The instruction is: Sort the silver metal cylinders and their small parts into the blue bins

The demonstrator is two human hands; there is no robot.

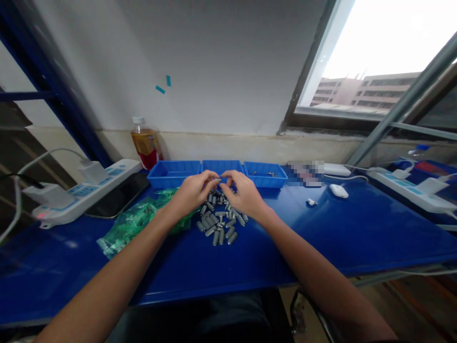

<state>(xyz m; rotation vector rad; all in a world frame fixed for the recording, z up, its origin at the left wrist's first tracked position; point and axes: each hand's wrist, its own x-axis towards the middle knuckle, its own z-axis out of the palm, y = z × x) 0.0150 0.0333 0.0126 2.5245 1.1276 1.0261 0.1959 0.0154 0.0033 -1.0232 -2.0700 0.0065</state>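
Above a pile of small grey metal cylinders [222, 234], my two hands meet with their fingertips close together. My left hand [194, 191] is closed in a pinch on a tiny shiny metal part [218, 180]. Facing it, my right hand [243, 193] has its thumb and forefinger curled in; anything between them is too small to make out. The cylinders lie loose on the blue table under and in front of both hands, and my fingers hide some of them. Beside my left forearm rests a green plastic bag [134, 219].
Three blue trays stand behind my hands: left [173, 182], middle [221, 166], right [266, 181] with small metal pieces. A bottle [144, 143], black phone [117, 195] and power strip [89, 190] are left. An earbud [312, 202], white case [338, 191] and another strip [414, 190] lie right.
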